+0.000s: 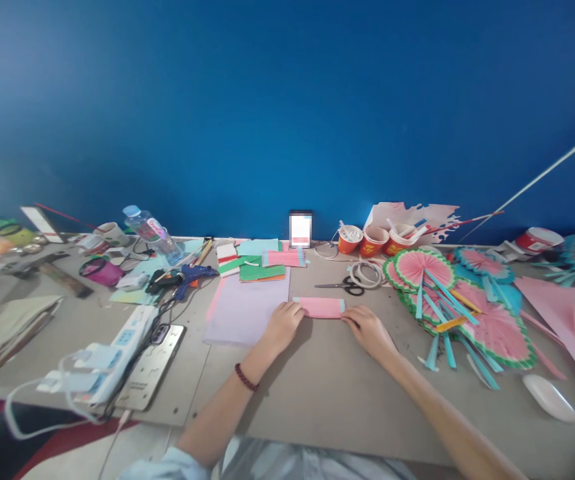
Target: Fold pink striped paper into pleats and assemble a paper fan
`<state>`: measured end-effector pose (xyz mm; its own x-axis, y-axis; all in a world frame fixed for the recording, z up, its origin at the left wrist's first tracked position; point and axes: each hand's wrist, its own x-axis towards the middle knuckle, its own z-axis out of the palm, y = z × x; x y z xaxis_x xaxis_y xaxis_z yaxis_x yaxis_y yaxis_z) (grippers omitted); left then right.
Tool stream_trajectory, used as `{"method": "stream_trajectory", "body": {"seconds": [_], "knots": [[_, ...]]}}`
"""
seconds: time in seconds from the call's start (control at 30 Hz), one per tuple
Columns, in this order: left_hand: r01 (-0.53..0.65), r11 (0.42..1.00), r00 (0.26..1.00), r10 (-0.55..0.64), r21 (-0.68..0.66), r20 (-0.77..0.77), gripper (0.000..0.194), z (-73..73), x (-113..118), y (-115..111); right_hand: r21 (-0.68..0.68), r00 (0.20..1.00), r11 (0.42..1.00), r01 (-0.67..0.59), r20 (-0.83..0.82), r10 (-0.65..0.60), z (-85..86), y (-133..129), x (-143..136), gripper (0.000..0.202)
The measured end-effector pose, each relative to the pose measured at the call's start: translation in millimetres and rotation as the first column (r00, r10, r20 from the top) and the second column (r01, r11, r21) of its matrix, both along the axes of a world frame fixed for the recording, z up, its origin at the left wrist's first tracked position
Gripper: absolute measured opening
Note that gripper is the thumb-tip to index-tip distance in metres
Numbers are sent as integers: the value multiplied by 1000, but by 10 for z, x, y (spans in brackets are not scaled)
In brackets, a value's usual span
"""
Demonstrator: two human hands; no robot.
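Observation:
A pink folded paper strip with pale blue ends lies in front of me on the table. My left hand pinches its left end, fingers closed. Its right end is held between the closed fingers of my right hand. Just beyond the strip lie dark-handled scissors. Lilac paper sheets spread to the left of my left hand. Behind them sit folded green papers and another pink pleated strip.
Pink and green paper fans pile up on the right, near a white mouse. Red paper cups line the blue wall beside an upright phone. Leftward are a blue glue gun, a power strip and a phone.

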<state>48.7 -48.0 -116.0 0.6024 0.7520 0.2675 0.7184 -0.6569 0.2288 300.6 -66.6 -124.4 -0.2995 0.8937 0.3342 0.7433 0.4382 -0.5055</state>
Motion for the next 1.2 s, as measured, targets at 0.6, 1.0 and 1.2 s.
{"method": "stream_trajectory", "body": {"seconds": [0.6, 1.0, 1.2], "knots": [[-54, 922, 966, 146, -384, 214, 23, 193, -48, 281, -346, 962, 909, 230, -60, -266, 172, 205, -28, 20], [3, 895, 966, 113, -446, 234, 24, 229, -61, 379, -399, 960, 877, 267, 27, -280, 208, 298, -84, 17], [45, 873, 970, 77, -485, 229, 19, 229, -73, 474, -410, 968, 879, 242, 42, -247, 219, 315, -109, 17]]}}
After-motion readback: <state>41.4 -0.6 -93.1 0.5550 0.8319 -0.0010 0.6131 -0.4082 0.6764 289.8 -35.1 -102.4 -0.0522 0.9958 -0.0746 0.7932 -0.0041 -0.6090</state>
